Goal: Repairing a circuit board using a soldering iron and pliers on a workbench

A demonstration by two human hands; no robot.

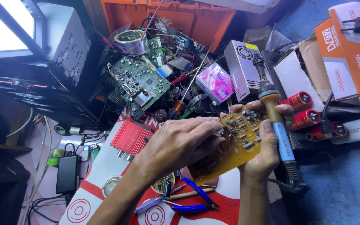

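Yellow circuit board (234, 143) tilted, held mid-air; blue-handled soldering iron (276, 125) upright beside it.

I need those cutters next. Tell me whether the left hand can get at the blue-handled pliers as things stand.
Probably yes. The blue-handled pliers lie uncovered just below the left hand, nothing on top of them. But that hand is pinching the yellow circuit board and must release it first.

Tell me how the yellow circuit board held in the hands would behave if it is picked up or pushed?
The yellow circuit board looks flat and stiff, so it would probably not bend between the left hand and right hand. It seems thin, so likely light. Its small raised parts could be fragile if pressed hard.
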